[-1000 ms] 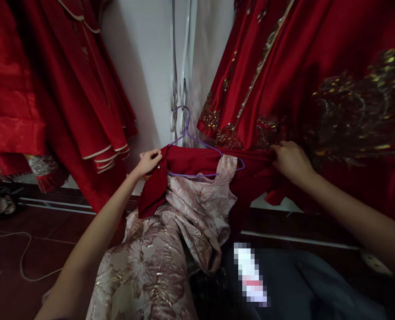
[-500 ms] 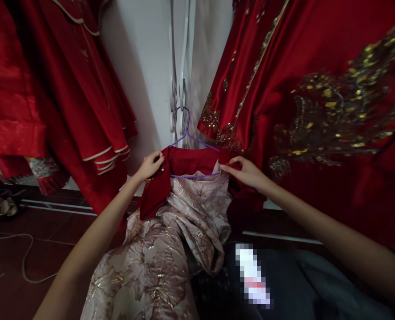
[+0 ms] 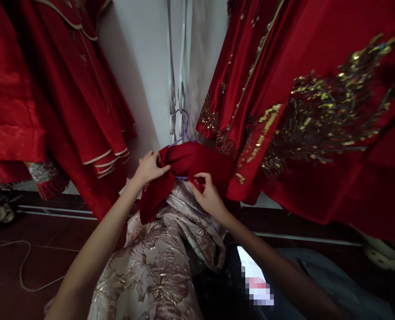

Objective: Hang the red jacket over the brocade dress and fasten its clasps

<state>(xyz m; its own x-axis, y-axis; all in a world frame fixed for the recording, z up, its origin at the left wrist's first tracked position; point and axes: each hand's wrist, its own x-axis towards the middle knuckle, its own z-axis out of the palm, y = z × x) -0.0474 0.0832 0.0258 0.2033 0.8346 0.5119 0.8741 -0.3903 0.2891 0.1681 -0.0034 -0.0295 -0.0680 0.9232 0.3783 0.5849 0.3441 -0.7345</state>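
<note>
A dark red garment is draped over a purple wire hanger whose hook points up toward the white wall. My left hand is closed on the garment's left end. My right hand pinches the red cloth near the middle, fingers curled into it. Under both hands a pale pink brocade dress with gold leaf patterns spills down toward me.
Red dresses with cream trim hang at the left. A red gown with gold embroidery hangs at the right, close to my right arm. A white cord lies on the dark floor at lower left. White hangers hang against the wall.
My right hand has come in from the far right end of the red garment to its middle, bunching the cloth over the hanger. My left hand has stayed on the left end.
</note>
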